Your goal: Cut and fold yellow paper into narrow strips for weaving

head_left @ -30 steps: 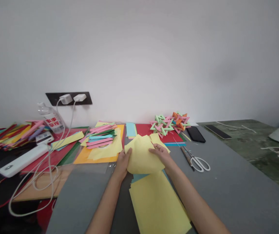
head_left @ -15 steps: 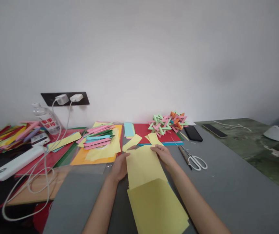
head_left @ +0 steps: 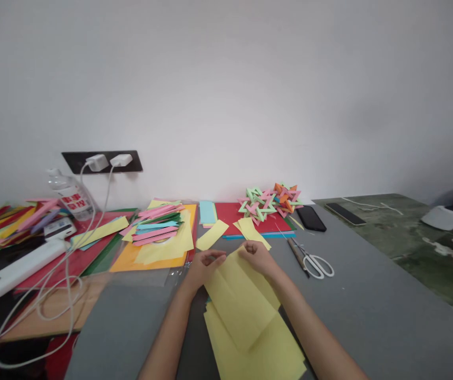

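A sheet of yellow paper point(head_left: 240, 301) is held by its far edge between my two hands, slanting over more yellow sheets point(head_left: 246, 361) that lie on the grey table point(head_left: 348, 327). My left hand point(head_left: 205, 268) is closed on its upper left corner, thumb and fingers pinched. On the top edge, my right hand point(head_left: 258, 257) pinches the same sheet. Just beyond my hands lie a cut yellow strip point(head_left: 212, 235) and a few more yellow strips point(head_left: 252, 232). Parts of my fingertips are hidden by the hands and the paper.
White-handled scissors point(head_left: 318, 265) and a brown-handled tool point(head_left: 298, 256) lie right. Behind are a black phone point(head_left: 311, 218) and folded paper stars point(head_left: 260, 204). Left are coloured strips point(head_left: 157, 227) on orange paper point(head_left: 125, 258), a bottle point(head_left: 71, 196), and white cables point(head_left: 68, 295).
The top yellow sheet has been lifted and turned at an angle over the sheets below. My right hand has shifted slightly left and closed in, and both hands now pinch the sheet's far edge.
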The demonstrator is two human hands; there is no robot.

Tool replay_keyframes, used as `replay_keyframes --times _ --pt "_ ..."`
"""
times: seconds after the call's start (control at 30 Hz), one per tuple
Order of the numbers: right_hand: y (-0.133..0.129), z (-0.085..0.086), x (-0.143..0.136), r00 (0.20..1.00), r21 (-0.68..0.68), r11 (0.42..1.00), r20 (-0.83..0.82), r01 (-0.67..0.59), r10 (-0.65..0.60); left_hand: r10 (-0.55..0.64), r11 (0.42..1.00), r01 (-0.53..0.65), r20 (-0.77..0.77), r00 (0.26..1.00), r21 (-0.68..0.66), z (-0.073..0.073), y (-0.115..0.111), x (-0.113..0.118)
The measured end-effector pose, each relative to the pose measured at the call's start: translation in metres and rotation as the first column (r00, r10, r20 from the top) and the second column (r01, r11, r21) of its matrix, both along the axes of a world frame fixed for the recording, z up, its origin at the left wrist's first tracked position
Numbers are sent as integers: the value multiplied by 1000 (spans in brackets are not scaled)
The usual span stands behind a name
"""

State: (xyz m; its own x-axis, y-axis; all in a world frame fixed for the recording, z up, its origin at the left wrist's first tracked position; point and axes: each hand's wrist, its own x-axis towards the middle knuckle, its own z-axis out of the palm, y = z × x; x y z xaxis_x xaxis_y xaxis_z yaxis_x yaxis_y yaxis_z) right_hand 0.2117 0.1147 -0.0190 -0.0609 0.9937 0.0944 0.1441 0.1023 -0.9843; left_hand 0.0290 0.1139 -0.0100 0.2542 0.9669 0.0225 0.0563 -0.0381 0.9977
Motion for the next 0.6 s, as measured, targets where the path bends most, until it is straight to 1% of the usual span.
replay_keyframes --times 0.07,0.13,0.23,0.3,0.37,0.5,0.6 --pt "-1 2 -2 1000 7 1000 18 13 -13 -47 998 49 -46 998 49 0 -1 0" --pt "-4 6 -3 1000 -4 1000 26 8 -8 -66 991 74 -73 995 107 1 -3 -1" --pt "-9 12 -5 996 -88 992 -28 -85 83 -91 982 105 -96 991 157 3 -4 -1" --pt "-12 15 -7 985 -134 977 -84 -163 153 -114 983 128 -112 987 131 4 -5 0" --pt "-14 16 -8 980 -127 974 -96 -188 176 -133 986 144 -115 984 88 4 -5 0" --pt "-13 14 -12 991 -55 989 -27 -135 133 -136 989 141 -97 986 44 5 -5 1" --pt "-14 15 -14 995 -42 994 -26 -102 101 -122 991 126 -90 988 38 5 -7 0"
